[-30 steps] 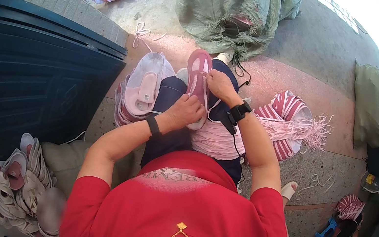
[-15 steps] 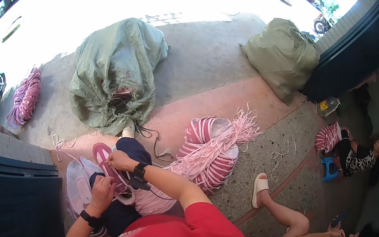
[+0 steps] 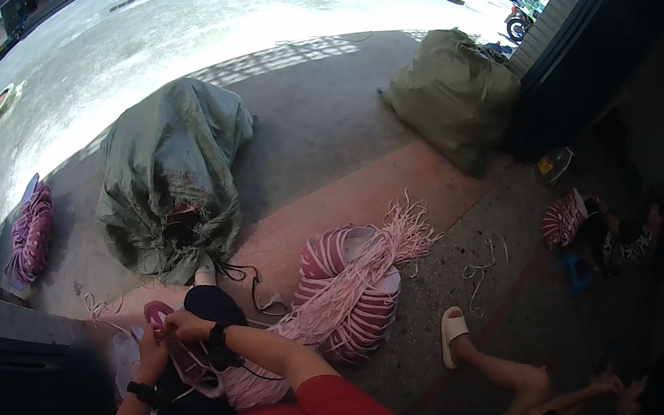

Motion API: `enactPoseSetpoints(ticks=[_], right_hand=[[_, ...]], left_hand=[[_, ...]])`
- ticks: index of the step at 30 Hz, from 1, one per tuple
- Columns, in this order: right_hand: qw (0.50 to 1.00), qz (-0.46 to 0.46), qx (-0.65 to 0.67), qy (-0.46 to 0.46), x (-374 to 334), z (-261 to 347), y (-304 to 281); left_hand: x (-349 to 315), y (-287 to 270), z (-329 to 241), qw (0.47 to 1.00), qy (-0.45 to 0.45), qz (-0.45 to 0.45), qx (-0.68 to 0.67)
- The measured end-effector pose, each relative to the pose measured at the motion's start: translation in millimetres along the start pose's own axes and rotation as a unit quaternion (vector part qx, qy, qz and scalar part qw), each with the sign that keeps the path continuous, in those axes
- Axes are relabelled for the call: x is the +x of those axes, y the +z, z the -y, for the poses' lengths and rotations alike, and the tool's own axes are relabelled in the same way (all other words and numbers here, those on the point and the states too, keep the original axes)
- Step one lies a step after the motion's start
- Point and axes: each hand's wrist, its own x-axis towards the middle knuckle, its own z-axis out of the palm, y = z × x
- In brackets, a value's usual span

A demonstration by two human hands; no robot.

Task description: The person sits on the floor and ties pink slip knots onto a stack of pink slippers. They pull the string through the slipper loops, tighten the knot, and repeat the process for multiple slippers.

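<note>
Working low over the lap, both hands at a pink shoe upper.
The right hand has its fingers closed on the upper near its far end; the left hand is just beside it — from where I stand I can't tell whether it grips. The upper lies over dark trousers, near a bound bundle of striped uppers with pale pink laces — a green sack sits beyond.

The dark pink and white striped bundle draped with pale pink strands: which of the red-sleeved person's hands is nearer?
Right. The right hand is left of the striped bundle in the picture; the left hand is farther left and lower.
</note>
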Motion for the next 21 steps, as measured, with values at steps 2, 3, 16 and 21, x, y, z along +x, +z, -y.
enactPoseSetpoints(ticks=[2,3,16,21], right_hand=[[1.000,0.008,0.015,-0.012,-1,1,-2],[1.000,0.011,0.019,-0.009,-1,2,0],[0.996,0.007,-0.072,0.058,-14,24,-3],[0.987,-0.021,-0.139,0.084,-21,21,-14]], left_hand=[[0,-3,-11,1.000,-0.003,0.005,0.009],[-3,-4,-12,1.000,-0.003,0.004,0.008],[15,4,9,0.996,0.005,0.071,0.047],[13,-22,55,0.924,0.156,0.103,0.332]])
